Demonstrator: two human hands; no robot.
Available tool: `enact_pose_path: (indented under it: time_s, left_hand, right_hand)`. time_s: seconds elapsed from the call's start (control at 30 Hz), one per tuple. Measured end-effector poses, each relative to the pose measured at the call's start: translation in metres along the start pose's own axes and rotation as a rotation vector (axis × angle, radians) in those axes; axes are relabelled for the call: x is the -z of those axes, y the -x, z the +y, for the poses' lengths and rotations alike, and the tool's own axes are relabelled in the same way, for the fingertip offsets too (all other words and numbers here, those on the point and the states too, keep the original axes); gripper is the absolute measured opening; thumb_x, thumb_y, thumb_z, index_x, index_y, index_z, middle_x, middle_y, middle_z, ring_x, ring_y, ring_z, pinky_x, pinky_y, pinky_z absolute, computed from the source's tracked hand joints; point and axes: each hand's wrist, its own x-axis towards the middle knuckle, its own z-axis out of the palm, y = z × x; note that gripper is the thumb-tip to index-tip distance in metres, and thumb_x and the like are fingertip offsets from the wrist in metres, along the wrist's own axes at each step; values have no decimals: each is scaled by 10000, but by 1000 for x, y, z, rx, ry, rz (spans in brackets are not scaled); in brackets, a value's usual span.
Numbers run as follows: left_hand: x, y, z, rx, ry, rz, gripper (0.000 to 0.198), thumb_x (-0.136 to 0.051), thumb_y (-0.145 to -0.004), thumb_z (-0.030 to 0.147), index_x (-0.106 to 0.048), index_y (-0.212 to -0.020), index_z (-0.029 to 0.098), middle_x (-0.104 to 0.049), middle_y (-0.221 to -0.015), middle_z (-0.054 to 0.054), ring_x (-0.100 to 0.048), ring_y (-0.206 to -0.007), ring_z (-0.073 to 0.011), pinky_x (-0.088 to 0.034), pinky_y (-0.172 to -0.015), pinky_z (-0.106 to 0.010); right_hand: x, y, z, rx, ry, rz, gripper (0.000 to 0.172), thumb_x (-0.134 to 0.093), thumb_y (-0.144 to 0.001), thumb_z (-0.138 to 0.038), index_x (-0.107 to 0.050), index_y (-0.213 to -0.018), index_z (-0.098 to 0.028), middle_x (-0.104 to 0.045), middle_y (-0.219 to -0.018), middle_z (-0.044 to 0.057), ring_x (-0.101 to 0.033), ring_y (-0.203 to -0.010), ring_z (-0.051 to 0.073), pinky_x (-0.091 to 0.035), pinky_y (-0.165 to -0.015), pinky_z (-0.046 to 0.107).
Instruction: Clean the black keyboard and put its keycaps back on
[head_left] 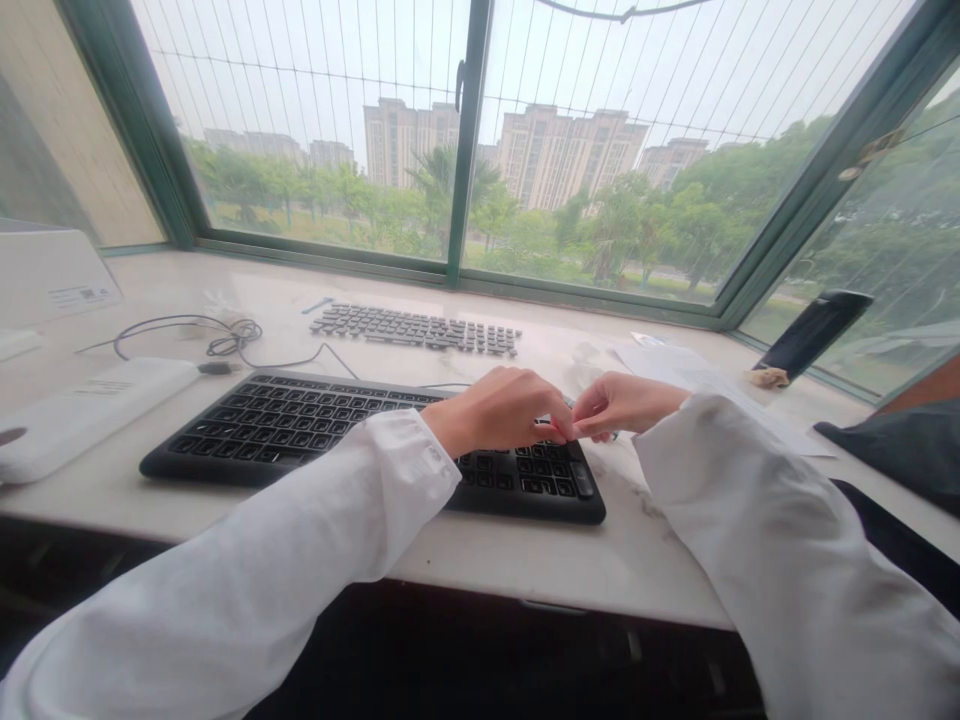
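Observation:
A black keyboard (300,422) with its keycaps off lies on the pale sill, its square switch sockets bare. Over its right end my left hand (504,410) is closed, thumb and fingers pinched together. My right hand (626,404) comes in from the right, also in a pinch, and its fingertips meet those of the left just above the number-pad side. Whatever is between the fingertips is too small or hidden to make out. Behind the keyboard, loose dark keycaps (416,328) are laid out in rows.
A coiled cable (232,338) and a white box (97,410) lie on the left. White paper (701,375) is behind my right hand. A dark phone-like slab (814,330) leans near the right window. The sill's front edge runs below the keyboard.

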Motion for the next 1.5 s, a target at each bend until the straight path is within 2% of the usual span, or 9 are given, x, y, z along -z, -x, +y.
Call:
enact_pose_path:
  time_s: [0.47, 0.67, 0.8, 1.03, 1.33, 1.5]
  left_hand:
    - [-3, 0, -2, -9, -36, 20, 166, -628, -853, 219, -767, -906, 293, -760, -875, 10, -689, -777, -129, -415, -645, -212]
    - [-2, 1, -1, -5, -16, 20, 129, -659, -834, 244, -764, -888, 295, -754, -927, 24, -678, -760, -117, -402, -625, -211]
    - [-3, 1, -1, 38, -19, 16, 134, -655, -832, 244, -764, -891, 297, -757, -850, 20, -681, -754, -133, -418, -657, -215]
    - [-3, 0, -2, 77, -19, 12, 155, -657, -815, 227, -773, -877, 309, -754, -788, 15, -679, -708, -133, -415, -639, -212]
    - [-4, 2, -2, -4, -65, 6, 181, -613, -849, 222, -758, -913, 309, -759, -862, 18, -696, -782, -138, -416, -659, -212]
    - [-3, 2, 0, -41, -93, 28, 184, -603, -857, 214, -748, -908, 314, -756, -907, 43, -689, -779, -121, -382, -607, -217]
  right_hand:
    - [0, 0, -2, -108, -24, 29, 531, -754, -581, -632, -779, -853, -176, -693, -709, 46, -636, -704, 165, -505, -669, 252]
    - [0, 7, -3, -5, 13, 5, 535, -729, -626, -618, -778, -942, -189, -731, -817, 60, -663, -794, 205, -519, -720, 283]
    - [-2, 18, -13, 48, 122, -9, 554, -737, -623, -591, -753, -1028, -213, -747, -916, 51, -670, -882, 229, -514, -759, 283]
    - [-13, 18, -21, 59, 236, 81, 466, -732, -629, -523, -740, -960, -195, -738, -852, 46, -670, -817, 217, -506, -723, 286]
    - [-12, 21, -22, 60, 235, 93, 397, -727, -633, -512, -738, -896, -215, -739, -831, 35, -669, -817, 213, -500, -706, 280]
    - [-13, 21, -22, 77, 227, 80, 377, -737, -629, -493, -727, -869, -202, -733, -803, 31, -666, -775, 201, -491, -685, 272]
